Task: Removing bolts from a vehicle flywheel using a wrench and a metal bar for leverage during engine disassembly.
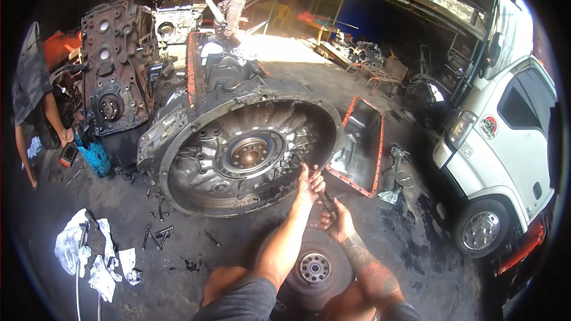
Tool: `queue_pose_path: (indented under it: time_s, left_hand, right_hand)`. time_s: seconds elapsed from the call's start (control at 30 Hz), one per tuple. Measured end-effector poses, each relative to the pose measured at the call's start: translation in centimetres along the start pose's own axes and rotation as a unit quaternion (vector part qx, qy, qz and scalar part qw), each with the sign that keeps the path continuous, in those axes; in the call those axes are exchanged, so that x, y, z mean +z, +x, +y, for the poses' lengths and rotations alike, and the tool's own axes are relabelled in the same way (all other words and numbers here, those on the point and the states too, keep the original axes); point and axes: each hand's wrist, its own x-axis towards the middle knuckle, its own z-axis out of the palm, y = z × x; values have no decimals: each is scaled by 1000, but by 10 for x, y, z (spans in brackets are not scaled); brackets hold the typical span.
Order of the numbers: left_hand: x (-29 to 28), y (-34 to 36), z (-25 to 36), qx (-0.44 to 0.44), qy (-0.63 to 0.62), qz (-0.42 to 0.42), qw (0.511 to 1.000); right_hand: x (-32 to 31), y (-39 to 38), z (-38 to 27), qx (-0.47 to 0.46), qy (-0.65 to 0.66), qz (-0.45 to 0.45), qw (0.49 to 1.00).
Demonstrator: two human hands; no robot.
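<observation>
My left hand (310, 184) is closed around the upper end of a dark, bar-shaped tool (326, 202), at the lower right rim of a large round engine housing (196, 201). Lower down, my right hand (338, 221) wraps round the same tool's other end. The tool's tip points up into the housing, and its exact kind is hard to make out. Inside the housing a bronze-coloured hub (251, 153) with a ring of bolt holes sits in the middle. Below my hands a toothed flywheel (288, 255) lies flat on the ground, between my legs.
Several loose bolts (157, 236) and white rags (70, 242) lie at left. Behind them stands an upright engine block (113, 59), with another person's arm (55, 117) near a blue container (92, 157). An oil pan (363, 142) with an orange rim and a white truck (499, 137) are at right.
</observation>
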Motion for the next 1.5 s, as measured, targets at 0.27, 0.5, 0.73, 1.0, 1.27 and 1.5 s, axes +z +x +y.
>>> queue_pose_path:
  time_s: [0.27, 0.5, 0.73, 1.0, 1.27, 1.5]
  left_hand:
    - [20, -8, -5, -15, 67, 4, 998]
    - [63, 0, -3, -8, 222, 363, 905]
    - [36, 7, 8, -17, 184, 314, 931]
    - [0, 2, 4, -24, -30, -49, 998]
    - [21, 9, 9, 38, 123, 200, 971]
    - [21, 27, 39, 40, 172, 269, 947]
  right_hand:
    - [-24, 11, -11, 3, -121, -28, 992]
    - [-5, -4, 2, -374, -784, 182, 462]
    - [-13, 4, 10, -462, -662, 136, 574]
    - [-19, -2, -11, 72, -102, -56, 991]
    - [-31, 9, -13, -107, -442, -23, 890]
    - [-5, 3, 10, -313, -829, 184, 425]
